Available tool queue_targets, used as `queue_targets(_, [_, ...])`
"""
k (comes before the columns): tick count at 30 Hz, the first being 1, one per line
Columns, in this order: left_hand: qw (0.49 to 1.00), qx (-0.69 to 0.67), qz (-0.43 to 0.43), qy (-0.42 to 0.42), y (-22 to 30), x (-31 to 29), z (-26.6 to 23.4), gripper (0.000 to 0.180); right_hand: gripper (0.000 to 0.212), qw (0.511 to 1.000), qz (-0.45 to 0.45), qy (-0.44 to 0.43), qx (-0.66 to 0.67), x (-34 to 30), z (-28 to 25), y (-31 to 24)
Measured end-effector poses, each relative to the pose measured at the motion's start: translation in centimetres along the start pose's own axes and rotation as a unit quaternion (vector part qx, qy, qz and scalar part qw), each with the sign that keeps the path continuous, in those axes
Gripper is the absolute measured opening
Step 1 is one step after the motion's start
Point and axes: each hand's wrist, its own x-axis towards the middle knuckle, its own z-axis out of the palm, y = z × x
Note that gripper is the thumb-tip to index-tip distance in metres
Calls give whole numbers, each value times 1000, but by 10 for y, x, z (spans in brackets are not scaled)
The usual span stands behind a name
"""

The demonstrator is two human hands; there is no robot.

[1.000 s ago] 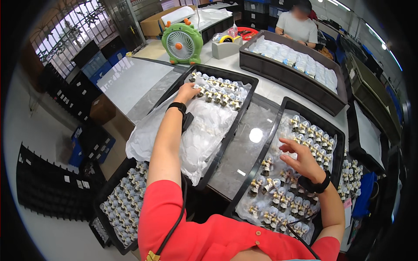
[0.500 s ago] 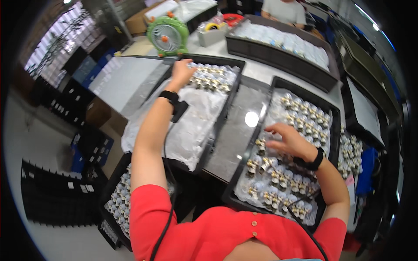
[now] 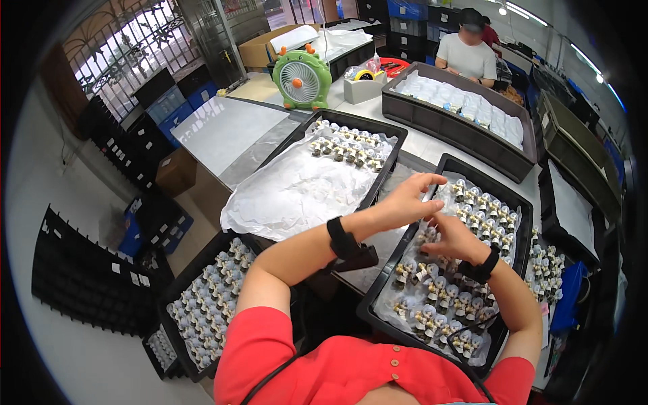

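Small white-and-gold figurines [image 3: 443, 293] with dark bases stand in rows on clear plastic in the black tray on the right [image 3: 372, 312]. Over that tray's left side, my left hand [image 3: 405, 200] has thumb and forefinger apart, with nothing visible between them. Just below and to its right, my right hand [image 3: 457, 237] curls thumb and fingers around one slightly blurred figurine [image 3: 426, 237]. My hands nearly meet at the fingertips. The black tray on the left [image 3: 395, 138] is lined with crumpled white sheet [image 3: 304, 185] and has figurines [image 3: 346, 147] grouped at its far end.
A green fan [image 3: 302, 79], a grey box with tape [image 3: 365, 88] and a deep grey crate [image 3: 459, 128] of wrapped items stand at the back. Beyond the crate sits another person [image 3: 467, 54]. A lower tray of figurines [image 3: 212, 297] is at my left; a cable crosses my body.
My left hand has come from the left tray's far end across to the right tray, beside my right hand. My right hand's fingers have closed in around a figurine. The view has shifted.
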Motion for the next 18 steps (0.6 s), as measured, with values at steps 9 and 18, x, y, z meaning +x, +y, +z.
queue_targets(9, [878,-463,-108,-56,-16,-2,23,43,72,954,-133,239,125,-13,-33,-14])
queue_targets(18, [879,-459,-125,-22,-17,-7,23,43,77,952,-168,232,109,-15,-30,-12])
